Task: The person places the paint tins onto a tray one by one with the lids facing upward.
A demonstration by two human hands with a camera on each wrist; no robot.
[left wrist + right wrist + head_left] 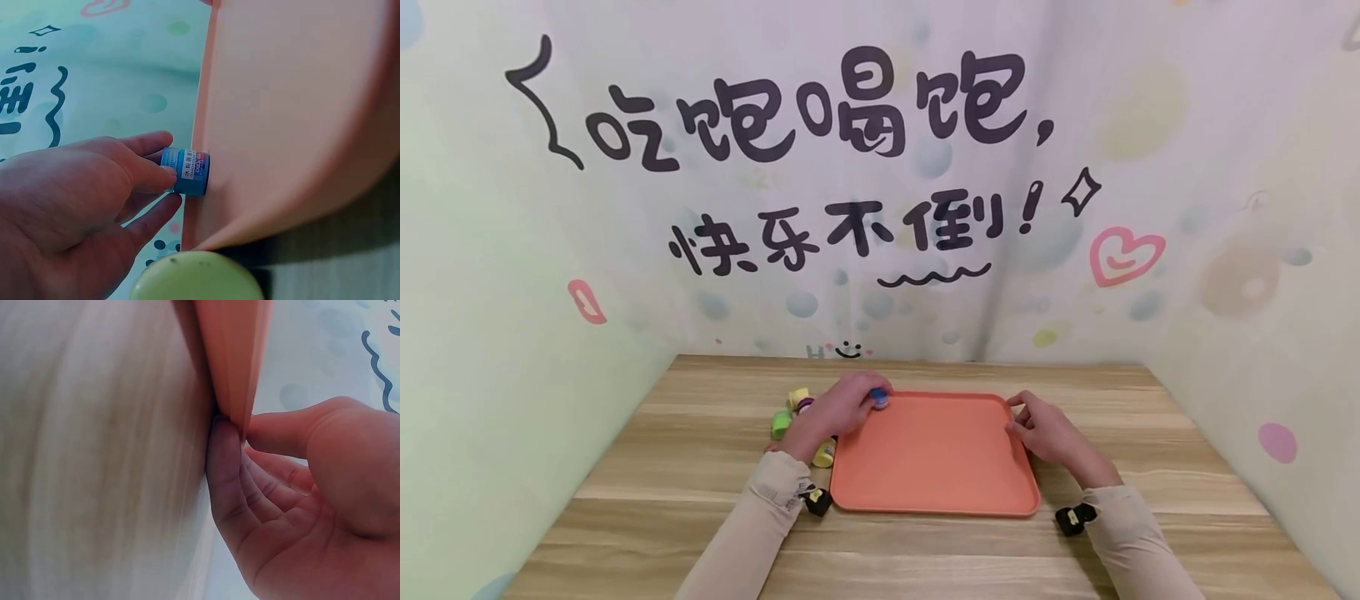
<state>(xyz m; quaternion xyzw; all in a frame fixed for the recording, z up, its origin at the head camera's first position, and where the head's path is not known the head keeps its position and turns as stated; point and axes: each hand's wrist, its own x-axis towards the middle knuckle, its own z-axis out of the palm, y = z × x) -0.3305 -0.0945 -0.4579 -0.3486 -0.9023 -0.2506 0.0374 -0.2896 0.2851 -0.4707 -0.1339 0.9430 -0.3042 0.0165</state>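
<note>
An orange-pink tray (936,454) lies on the wooden table. At its far left corner, my left hand (850,402) pinches a small blue paint jar (879,399) between thumb and fingers. The left wrist view shows the jar's printed white label (189,164), with its base at the tray's inner edge. On the other side, my right hand (1043,427) grips the tray's right rim near the far corner. In the right wrist view the thumb (278,433) is on the inner side of that rim and a finger (225,456) on the outer side.
Several jars stand left of the tray, partly behind my left arm: a green one (781,425), a yellow one (824,453) and another yellow one (798,395) farther back. A printed wall (820,317) rises behind the table (925,554).
</note>
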